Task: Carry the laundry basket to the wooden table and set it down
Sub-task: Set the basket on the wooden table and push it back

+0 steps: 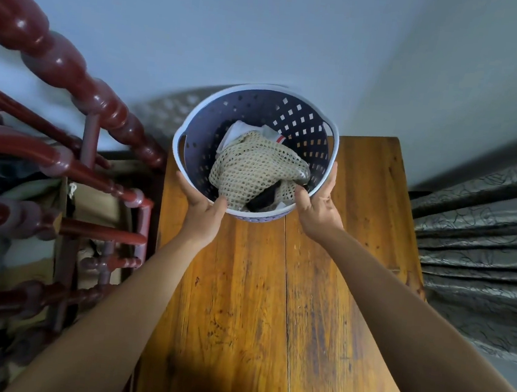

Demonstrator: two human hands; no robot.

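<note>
A round lilac laundry basket (246, 109) with perforated walls is at the far end of the wooden table (273, 292), close to the wall. Inside lie a cream mesh cloth (253, 167), a white garment and something dark. My left hand (203, 203) grips the basket's near left rim, thumb over the edge. My right hand (316, 204) grips the near right rim, thumb inside. Whether the basket's base touches the tabletop is hidden by the basket itself.
Dark red turned wooden furniture (65, 158) stands tight against the table's left side, with clutter beneath it. A grey patterned curtain (483, 242) hangs along the right side. A pale wall (266, 38) runs behind the table's far end.
</note>
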